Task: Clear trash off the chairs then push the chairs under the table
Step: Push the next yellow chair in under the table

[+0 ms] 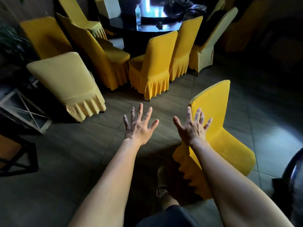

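Both my arms reach forward over the tiled floor. My left hand (139,125) is spread flat, fingers apart, holding nothing. My right hand (192,126) is spread the same way, in front of the back of a yellow-covered chair (218,128) that stands alone at my right, away from the table. The round dark table (147,27) is at the far centre, ringed by several yellow chairs. Two of them (152,66) (183,51) are pushed close to it. A paler chair (68,82) stands at the left, turned away. No trash shows on any visible seat.
A clear plastic bottle (138,13) and a white box (112,7) stand on the table. A metal-framed stand (24,110) is at the left edge, and a dark rack (18,154) stands below it. My foot (162,182) is on the floor beside the near chair.
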